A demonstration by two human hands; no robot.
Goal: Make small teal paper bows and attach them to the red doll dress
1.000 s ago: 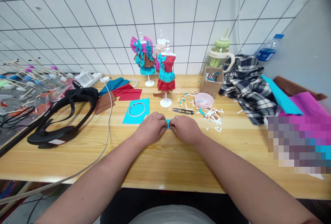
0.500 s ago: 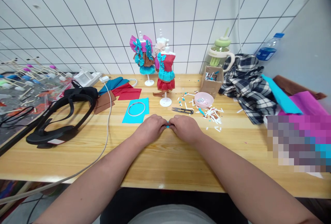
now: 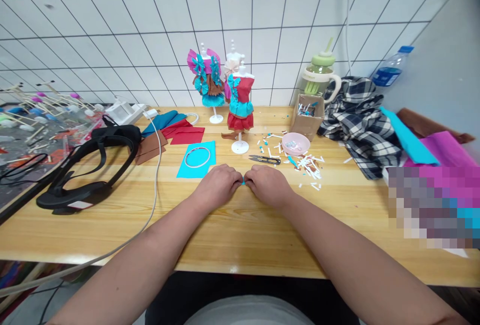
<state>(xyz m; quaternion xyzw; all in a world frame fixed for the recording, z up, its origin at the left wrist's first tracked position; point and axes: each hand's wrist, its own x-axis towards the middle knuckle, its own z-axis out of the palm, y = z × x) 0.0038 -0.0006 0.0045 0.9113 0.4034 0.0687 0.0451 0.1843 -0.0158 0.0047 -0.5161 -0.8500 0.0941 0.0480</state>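
Note:
My left hand (image 3: 220,185) and my right hand (image 3: 269,185) meet over the wooden table, fingertips closed in a pinch. Between them shows a small turquoise piece (image 3: 243,181), mostly hidden by the fingers; whether it is cloth or paper I cannot tell. Just beyond my right hand lies a pair of black thread snips (image 3: 265,159). To the left of my hands is a turquoise sheet (image 3: 183,169) with a silvery ring (image 3: 197,166) on it. A small white dress form (image 3: 240,147) in a red and turquoise outfit stands straight ahead.
Behind stand more dressed forms (image 3: 215,119). A pink bowl (image 3: 296,144), white scraps (image 3: 310,167), a cardboard box (image 3: 305,124) and a green-lidded cup (image 3: 318,72) are at right, by checked cloth (image 3: 354,115). At left lie a black headset (image 3: 90,190), a cable (image 3: 155,185) and folded red pieces (image 3: 187,135).
Both hands hold almost the same place, fingertips still pinched around the turquoise piece. The view has shifted very slightly; the objects on the table stay where they were.

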